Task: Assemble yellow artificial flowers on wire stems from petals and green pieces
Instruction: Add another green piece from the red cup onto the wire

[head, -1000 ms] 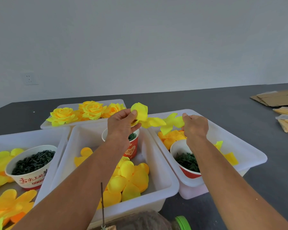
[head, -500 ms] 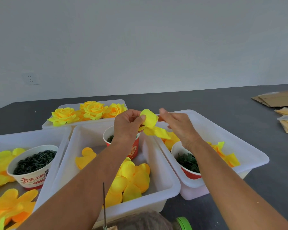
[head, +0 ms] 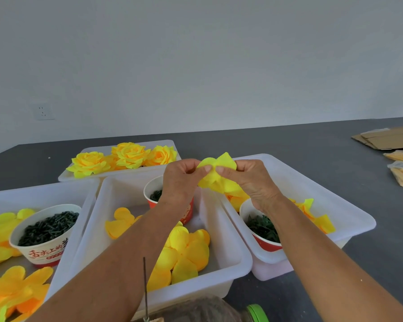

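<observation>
We've got both hands on one yellow petal piece [head: 215, 176]: left hand [head: 182, 182] and right hand [head: 247, 180] each pinch it in a closed grip, thumbs nearly touching, held up over the gap between two tubs. Below the grip: four white tubs [head: 230, 273] on the bench [head: 312, 145], three paper cups [head: 44, 249] of dark green pieces, loose petals [head: 184, 252] in three tubs. Beyond-left of the grip, three finished flowers [head: 130, 154]; one wire stem [head: 145, 287] upright near us.
</observation>
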